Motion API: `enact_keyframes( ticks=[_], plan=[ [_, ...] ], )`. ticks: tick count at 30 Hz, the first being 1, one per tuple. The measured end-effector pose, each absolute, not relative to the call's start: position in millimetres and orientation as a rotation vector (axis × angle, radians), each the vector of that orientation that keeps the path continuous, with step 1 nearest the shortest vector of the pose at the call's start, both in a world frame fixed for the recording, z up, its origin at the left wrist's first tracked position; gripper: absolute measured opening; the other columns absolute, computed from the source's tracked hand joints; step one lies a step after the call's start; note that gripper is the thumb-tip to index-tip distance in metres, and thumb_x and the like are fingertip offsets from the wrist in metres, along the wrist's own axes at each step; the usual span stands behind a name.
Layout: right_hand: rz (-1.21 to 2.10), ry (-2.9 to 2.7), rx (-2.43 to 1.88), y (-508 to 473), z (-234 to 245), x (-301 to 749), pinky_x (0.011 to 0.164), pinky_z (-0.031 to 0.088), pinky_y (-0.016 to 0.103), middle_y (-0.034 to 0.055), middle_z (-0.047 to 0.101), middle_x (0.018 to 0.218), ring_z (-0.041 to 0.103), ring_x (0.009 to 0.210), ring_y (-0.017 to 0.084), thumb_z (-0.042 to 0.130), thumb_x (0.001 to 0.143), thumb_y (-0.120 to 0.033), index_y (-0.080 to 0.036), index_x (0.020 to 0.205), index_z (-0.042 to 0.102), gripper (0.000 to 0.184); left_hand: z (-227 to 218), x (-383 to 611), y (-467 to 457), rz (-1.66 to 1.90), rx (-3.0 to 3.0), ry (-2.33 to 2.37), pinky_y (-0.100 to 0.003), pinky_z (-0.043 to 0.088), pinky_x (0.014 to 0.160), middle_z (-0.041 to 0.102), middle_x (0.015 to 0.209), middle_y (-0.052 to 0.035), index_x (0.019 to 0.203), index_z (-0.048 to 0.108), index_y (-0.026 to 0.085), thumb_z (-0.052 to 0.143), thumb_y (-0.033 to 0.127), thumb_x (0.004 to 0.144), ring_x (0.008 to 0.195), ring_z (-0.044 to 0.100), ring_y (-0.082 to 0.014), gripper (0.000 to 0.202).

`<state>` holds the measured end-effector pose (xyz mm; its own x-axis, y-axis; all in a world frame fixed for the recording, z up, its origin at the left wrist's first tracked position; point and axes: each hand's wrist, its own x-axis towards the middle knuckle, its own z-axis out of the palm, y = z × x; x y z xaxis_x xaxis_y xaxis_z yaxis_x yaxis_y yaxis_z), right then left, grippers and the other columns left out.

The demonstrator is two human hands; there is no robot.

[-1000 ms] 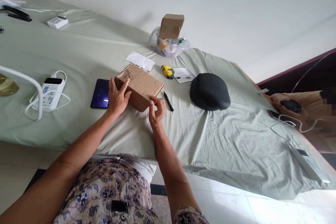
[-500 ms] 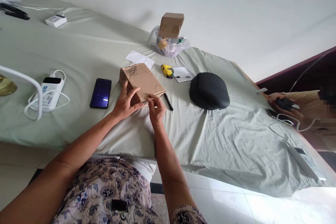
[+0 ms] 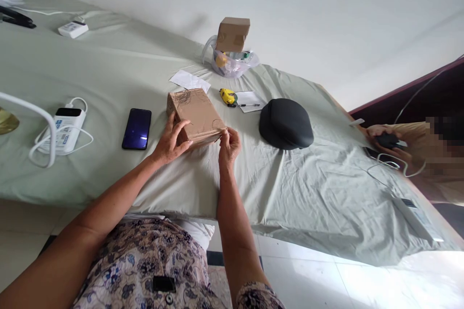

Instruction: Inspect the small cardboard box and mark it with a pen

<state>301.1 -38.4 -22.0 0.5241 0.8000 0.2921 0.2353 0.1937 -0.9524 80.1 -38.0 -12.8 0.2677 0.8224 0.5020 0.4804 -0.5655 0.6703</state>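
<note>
My left hand [image 3: 169,146] spread against the box [image 3: 199,115] at near centre, my right hand [image 3: 229,147] pinching its near right corner, scribbles [image 3: 183,98] on top, far basket [image 3: 237,70] holding a carton [image 3: 232,35], left power bank [image 3: 67,128] print too small to read.

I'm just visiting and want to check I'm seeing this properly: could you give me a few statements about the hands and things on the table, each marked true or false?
1. The left hand and right hand are both at the large cardboard box. True.
2. The left hand grips the phone. False: the phone lies on the cloth.
3. A pen lies on white paper beside the yellow tape measure. True.
4. The smaller box stands on the floor. False: the smaller box is on the clear basket.
</note>
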Motion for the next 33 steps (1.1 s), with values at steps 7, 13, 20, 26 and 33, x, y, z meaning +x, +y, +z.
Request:
enact_keyframes(
  ticks=[7,13,20,26,33],
  plan=[
    [0.475,-1.054,-1.296,-37.0,-23.9,301.1,0.067,0.042,0.027,-0.0006,0.058,0.072,0.049,0.066,0.013,0.059,0.088,-0.064,-0.019,0.09,0.07,0.046,-15.6,81.1,-37.6,1.273,2.085,1.208,-0.052,0.038,0.123,0.034,0.164,-0.023,0.145,0.048,0.021,0.053,0.067,0.097,0.154,0.038,-0.0372,0.066],
    [0.456,-1.097,-1.311,-31.7,-35.2,299.6,0.073,0.048,0.029,0.0034,0.067,0.081,0.058,0.073,0.014,0.059,0.087,-0.065,-0.017,0.093,0.074,0.05,-9.5,69.3,-29.3,1.441,1.889,1.164,-0.047,0.041,0.121,0.055,0.148,-0.0173,0.142,0.049,0.022,0.053,0.071,0.096,0.143,0.051,-0.0321,0.067],
    [0.527,-1.03,-1.262,-29.7,-38.1,296.5,0.061,0.044,0.025,-0.0001,0.065,0.077,0.053,0.065,0.01,0.066,0.084,-0.064,-0.019,0.095,0.073,0.048,-2.6,67.3,-26.6,1.536,1.395,1.0,-0.036,0.06,0.088,0.056,0.141,-0.0138,0.14,0.048,0.028,0.066,0.079,0.083,0.123,0.062,-0.03,0.079],
    [0.567,-1.052,-1.075,-39.9,-31.8,279.3,0.058,0.047,0.024,-0.0052,0.057,0.072,0.057,0.058,0.01,0.049,0.095,-0.07,-0.021,0.14,0.052,0.066,6.1,75.1,-36.0,1.507,1.249,0.99,-0.025,0.057,0.062,0.059,0.129,-0.0124,0.133,0.054,0.029,0.068,0.08,0.08,0.105,0.065,-0.0252,0.075],
    [0.426,-1.089,-1.086,-44.6,-30.0,278.7,0.053,0.039,0.023,-0.0054,0.045,0.07,0.041,0.053,0.009,0.036,0.1,-0.07,-0.024,0.146,0.051,0.067,6.0,79.7,-39.0,1.468,1.311,0.966,-0.026,0.056,0.066,0.059,0.131,-0.0122,0.13,0.055,0.026,0.073,0.078,0.077,0.107,0.065,-0.0252,0.076]
  ],
)
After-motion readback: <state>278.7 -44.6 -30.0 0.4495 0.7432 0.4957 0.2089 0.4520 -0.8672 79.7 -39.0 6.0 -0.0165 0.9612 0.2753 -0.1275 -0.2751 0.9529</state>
